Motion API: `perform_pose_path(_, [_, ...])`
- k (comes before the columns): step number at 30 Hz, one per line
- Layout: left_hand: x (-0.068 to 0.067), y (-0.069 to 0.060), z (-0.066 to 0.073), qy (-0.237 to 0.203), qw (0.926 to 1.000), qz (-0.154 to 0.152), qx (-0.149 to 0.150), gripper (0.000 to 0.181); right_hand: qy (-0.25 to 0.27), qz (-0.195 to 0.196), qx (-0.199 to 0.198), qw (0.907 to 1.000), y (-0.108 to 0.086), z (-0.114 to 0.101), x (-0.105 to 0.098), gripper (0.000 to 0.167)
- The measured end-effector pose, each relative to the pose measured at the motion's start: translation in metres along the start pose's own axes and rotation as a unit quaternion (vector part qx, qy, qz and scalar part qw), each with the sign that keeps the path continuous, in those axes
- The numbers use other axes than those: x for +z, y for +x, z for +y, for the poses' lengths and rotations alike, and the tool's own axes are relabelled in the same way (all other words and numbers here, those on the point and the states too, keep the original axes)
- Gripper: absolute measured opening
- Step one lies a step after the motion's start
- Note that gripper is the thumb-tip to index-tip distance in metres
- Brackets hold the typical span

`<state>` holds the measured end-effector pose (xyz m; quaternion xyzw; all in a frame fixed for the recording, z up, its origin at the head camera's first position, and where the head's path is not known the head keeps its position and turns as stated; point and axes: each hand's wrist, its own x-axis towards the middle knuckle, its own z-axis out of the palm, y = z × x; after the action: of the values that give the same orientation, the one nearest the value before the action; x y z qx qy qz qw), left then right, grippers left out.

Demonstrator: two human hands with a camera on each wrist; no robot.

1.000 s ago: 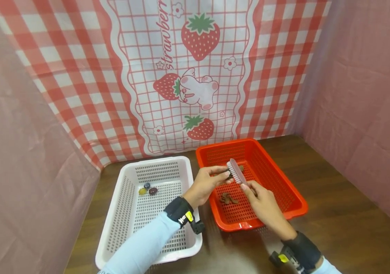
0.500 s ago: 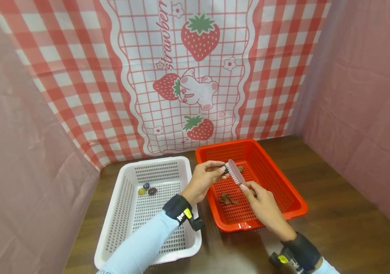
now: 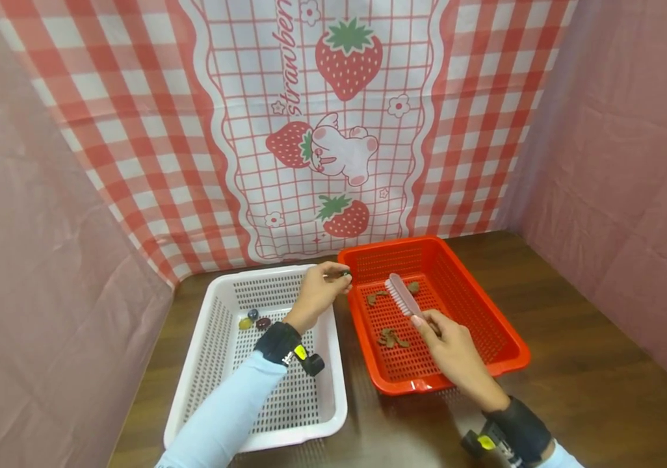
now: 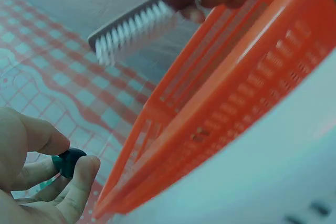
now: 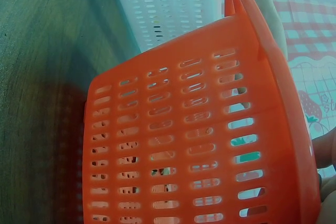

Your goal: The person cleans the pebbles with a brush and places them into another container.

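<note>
My left hand (image 3: pixel 317 292) is above the right rim of the white basket (image 3: pixel 340 390), near the red basket. Its thumb and fingers pinch a small, smooth, dark green stone (image 4: pixel 69 162); in the head view the fingers mostly cover it. Over the red basket (image 3: pixel 511 351) my right hand (image 3: pixel 453 344) grips a pink brush (image 3: pixel 404 294) by its handle, white bristles facing left. The brush and the stone are apart. Three small stones lie in the white basket: a yellow one (image 3: pixel 245 324), a blue-grey one (image 3: pixel 253 314) and a dark red one (image 3: pixel 263 324).
Brown crumbly clumps (image 3: pixel 391 338) lie on the red basket's floor, with another lump (image 3: pixel 413 287) farther back. Both baskets stand side by side on a dark wooden table (image 3: pixel 591 351). A checked strawberry cloth (image 3: pixel 333 130) hangs behind, and pink cloth hangs on both sides.
My left hand has carried the stone away from the bristles, left and slightly up, from over the red basket to the white one's edge. The right hand and brush have stayed nearly still.
</note>
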<state>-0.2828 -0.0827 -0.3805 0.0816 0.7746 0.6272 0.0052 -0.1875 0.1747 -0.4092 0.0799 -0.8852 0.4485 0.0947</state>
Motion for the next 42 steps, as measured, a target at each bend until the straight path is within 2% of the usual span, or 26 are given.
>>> perform_pose_path(5, [-0.005,0.005,-0.007,0.040,0.9987,0.031,0.006,0.025,0.006,-0.002,0.001,1.0000,0.000,0.000,-0.001,0.036])
perform_pose_path(13, [-0.013,0.009,-0.017,0.031,0.9977,0.058,-0.017,0.028,0.002,0.001,-0.011,0.9999,-0.001,0.003,0.000,0.036])
perform_pose_path(16, [-0.020,0.010,-0.017,0.053,0.9959,0.070,-0.024,0.030,0.002,0.000,-0.010,1.0000,-0.001,0.003,-0.001,0.036])
perform_pose_path(24, [-0.033,0.015,-0.020,0.126,0.9850,0.116,-0.020,0.026,0.013,-0.003,-0.006,0.9999,-0.001,0.003,-0.001,0.033])
perform_pose_path(28, [-0.037,0.015,-0.022,0.152,0.9821,0.110,-0.016,0.026,0.013,-0.001,-0.007,0.9999,-0.002,0.004,-0.001,0.032])
perform_pose_path(34, [-0.047,0.014,-0.021,0.196,0.9760,0.093,0.015,0.026,0.014,-0.002,-0.007,0.9999,-0.003,0.004,-0.001,0.032])
perform_pose_path(37, [-0.054,0.014,-0.019,0.233,0.9678,0.093,0.026,0.026,0.021,-0.004,-0.009,0.9997,-0.003,0.003,-0.002,0.029])
perform_pose_path(42, [-0.063,0.017,-0.020,0.298,0.9512,0.075,0.026,0.025,0.023,-0.007,-0.007,0.9997,-0.002,0.001,-0.003,0.026])
